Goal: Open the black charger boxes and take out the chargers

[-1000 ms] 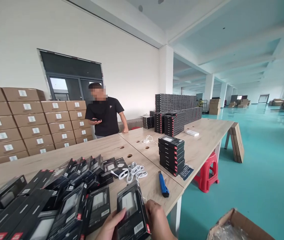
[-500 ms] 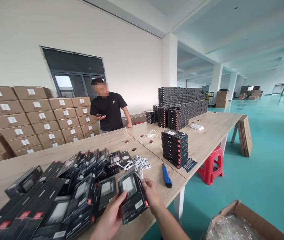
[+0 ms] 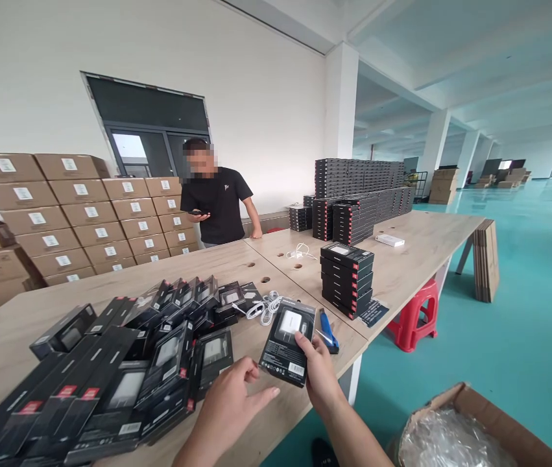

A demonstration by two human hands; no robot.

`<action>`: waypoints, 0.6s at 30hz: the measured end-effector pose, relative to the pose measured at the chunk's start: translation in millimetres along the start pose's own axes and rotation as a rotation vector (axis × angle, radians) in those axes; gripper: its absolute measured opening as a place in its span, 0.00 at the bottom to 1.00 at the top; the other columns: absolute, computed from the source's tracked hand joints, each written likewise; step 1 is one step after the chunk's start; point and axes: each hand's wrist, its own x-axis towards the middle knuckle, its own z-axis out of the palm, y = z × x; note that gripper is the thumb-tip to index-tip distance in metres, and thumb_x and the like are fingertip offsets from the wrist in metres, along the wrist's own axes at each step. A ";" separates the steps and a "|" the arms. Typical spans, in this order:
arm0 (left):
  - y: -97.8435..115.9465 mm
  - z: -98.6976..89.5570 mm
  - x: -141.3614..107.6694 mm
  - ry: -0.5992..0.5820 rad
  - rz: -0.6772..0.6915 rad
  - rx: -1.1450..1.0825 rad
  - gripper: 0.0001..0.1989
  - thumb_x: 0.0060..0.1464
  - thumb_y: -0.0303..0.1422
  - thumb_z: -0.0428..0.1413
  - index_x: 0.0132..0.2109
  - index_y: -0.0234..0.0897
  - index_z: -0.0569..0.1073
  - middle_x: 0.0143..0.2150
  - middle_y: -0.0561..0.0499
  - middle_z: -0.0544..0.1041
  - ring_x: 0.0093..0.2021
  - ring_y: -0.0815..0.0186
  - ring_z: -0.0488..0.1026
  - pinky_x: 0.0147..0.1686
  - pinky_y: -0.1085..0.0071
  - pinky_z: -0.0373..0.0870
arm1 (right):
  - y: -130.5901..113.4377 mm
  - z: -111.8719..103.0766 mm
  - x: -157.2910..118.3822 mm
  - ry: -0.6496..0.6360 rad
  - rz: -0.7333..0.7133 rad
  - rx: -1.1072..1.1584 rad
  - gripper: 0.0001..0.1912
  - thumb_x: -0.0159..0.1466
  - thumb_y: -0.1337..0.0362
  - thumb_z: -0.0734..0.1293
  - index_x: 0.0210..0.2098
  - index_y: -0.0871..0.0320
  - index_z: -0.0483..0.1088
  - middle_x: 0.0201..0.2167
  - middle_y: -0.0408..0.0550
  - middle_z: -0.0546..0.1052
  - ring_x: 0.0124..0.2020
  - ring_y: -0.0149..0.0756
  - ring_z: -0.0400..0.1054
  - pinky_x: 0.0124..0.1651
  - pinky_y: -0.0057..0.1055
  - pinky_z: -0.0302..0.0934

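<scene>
My right hand (image 3: 318,363) grips a black charger box (image 3: 283,357) by its right side, thumb on the front. A white charger (image 3: 291,323) shows through the box's window, above printed text and a barcode. Just left of the box's lower corner is my left hand (image 3: 237,395), thumb and fingers apart, holding nothing. Many similar black boxes (image 3: 163,363) lie in a loose heap to the left. Behind the held box sit coiled white cables (image 3: 263,308). A blue utility knife (image 3: 327,329) lies to its right, partly covered by my right hand and the box.
A short stack of black boxes (image 3: 347,279) stands on the wooden table (image 3: 227,259), with long rows of stacked boxes (image 3: 359,181) farther back. Across the table a person (image 3: 220,204) holds a phone. A red stool (image 3: 416,318) and an open carton of clear plastic (image 3: 455,434) are at right.
The box has moved up and right and is now held by my right hand alone. My left hand has let go of it and its fingers have opened.
</scene>
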 end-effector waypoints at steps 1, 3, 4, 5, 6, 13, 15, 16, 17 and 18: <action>2.3 -0.7 -1.5 0.009 0.023 0.098 0.13 0.46 0.44 0.68 0.29 0.44 0.75 0.32 0.48 0.80 0.36 0.53 0.74 0.34 0.68 0.57 | 0.3 -0.2 -1.2 0.006 -0.012 0.002 0.28 0.52 0.51 0.79 0.46 0.59 0.73 0.42 0.53 0.82 0.48 0.50 0.77 0.47 0.42 0.73; 7.6 -0.9 -2.4 0.021 0.072 0.233 0.11 0.52 0.41 0.62 0.26 0.44 0.74 0.30 0.48 0.80 0.31 0.55 0.73 0.32 0.67 0.52 | 3.2 0.6 -5.4 0.028 -0.064 -0.001 0.30 0.53 0.50 0.79 0.49 0.59 0.72 0.45 0.54 0.82 0.50 0.50 0.76 0.51 0.42 0.72; 10.1 -0.4 -1.9 0.027 0.097 0.276 0.10 0.54 0.39 0.60 0.26 0.44 0.75 0.29 0.48 0.80 0.30 0.55 0.72 0.31 0.67 0.50 | 5.6 1.4 -8.0 0.046 -0.096 -0.013 0.31 0.53 0.50 0.78 0.50 0.59 0.72 0.46 0.54 0.82 0.51 0.50 0.76 0.53 0.42 0.71; 12.0 0.2 -1.1 0.039 0.120 0.308 0.10 0.54 0.38 0.59 0.25 0.44 0.75 0.29 0.47 0.80 0.30 0.55 0.73 0.31 0.66 0.49 | 8.3 2.2 -10.8 0.065 -0.125 -0.029 0.32 0.54 0.49 0.78 0.52 0.59 0.71 0.47 0.54 0.81 0.52 0.50 0.75 0.54 0.42 0.71; 13.1 1.0 0.0 0.056 0.139 0.335 0.10 0.54 0.36 0.58 0.25 0.44 0.74 0.29 0.47 0.80 0.29 0.55 0.73 0.31 0.66 0.48 | 11.1 3.0 -13.6 0.080 -0.145 -0.047 0.34 0.55 0.48 0.77 0.54 0.59 0.70 0.48 0.54 0.81 0.52 0.50 0.75 0.55 0.42 0.70; -0.1 3.4 7.0 0.151 0.153 0.360 0.12 0.57 0.38 0.53 0.46 0.43 0.76 0.36 0.46 0.83 0.35 0.52 0.78 0.31 0.67 0.58 | 24.5 3.8 -26.3 0.162 -0.199 -0.105 0.38 0.59 0.47 0.74 0.62 0.58 0.65 0.54 0.55 0.78 0.57 0.51 0.72 0.59 0.44 0.67; -5.4 4.1 7.6 0.089 0.183 0.360 0.15 0.61 0.37 0.46 0.46 0.43 0.76 0.34 0.47 0.82 0.33 0.55 0.78 0.31 0.67 0.59 | 28.1 4.0 -28.2 0.181 -0.217 -0.128 0.38 0.59 0.46 0.73 0.62 0.57 0.64 0.55 0.54 0.78 0.57 0.51 0.72 0.60 0.45 0.66; -7.7 4.8 7.7 0.071 0.197 0.352 0.15 0.63 0.36 0.44 0.43 0.43 0.76 0.32 0.48 0.81 0.31 0.57 0.77 0.31 0.67 0.59 | 30.3 4.1 -29.0 0.192 -0.220 -0.135 0.38 0.59 0.46 0.73 0.62 0.57 0.64 0.56 0.54 0.77 0.57 0.50 0.71 0.60 0.45 0.66; -9.9 5.5 7.9 0.069 0.204 0.337 0.16 0.63 0.37 0.43 0.39 0.43 0.76 0.29 0.49 0.80 0.29 0.58 0.76 0.30 0.66 0.59 | 32.6 4.2 -29.8 0.204 -0.218 -0.141 0.38 0.59 0.45 0.73 0.62 0.57 0.64 0.56 0.54 0.77 0.57 0.50 0.71 0.59 0.45 0.66; -12.1 6.3 8.1 0.082 0.203 0.318 0.16 0.63 0.38 0.43 0.37 0.43 0.75 0.28 0.49 0.80 0.28 0.58 0.75 0.30 0.66 0.59 | 35.0 4.1 -30.5 0.214 -0.216 -0.146 0.38 0.60 0.45 0.73 0.62 0.57 0.64 0.56 0.54 0.77 0.57 0.50 0.71 0.59 0.44 0.66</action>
